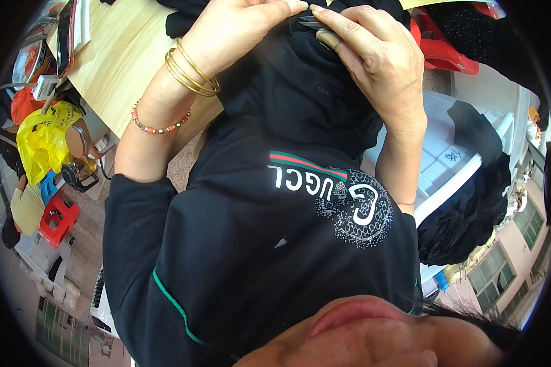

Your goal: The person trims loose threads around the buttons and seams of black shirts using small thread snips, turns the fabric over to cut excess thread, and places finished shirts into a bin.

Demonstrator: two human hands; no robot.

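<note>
Black cloth [312, 79] lies bunched over my lap and reaches up onto the table edge. At its far part, my left hand [242, 27] is closed, thumb and finger pinching the cloth near the top of the view. My right hand [379, 52] comes in close beside it, thumb and finger almost meeting the left fingertips. Small thread snips [311, 23] sit in my right hand, blades pointing left over the cloth. A dull brass-coloured piece shows by the right fingers. Whether the blades touch a thread is too small to make out.
A pale wooden table [119, 43] spreads to the far left. On the right stands a white plastic bin [419, 153] with a heap of black cloth [465, 214] over its side. A red stool [444, 52] is behind it. Leftward are a yellow bag [40, 137] and another red stool [60, 219].
</note>
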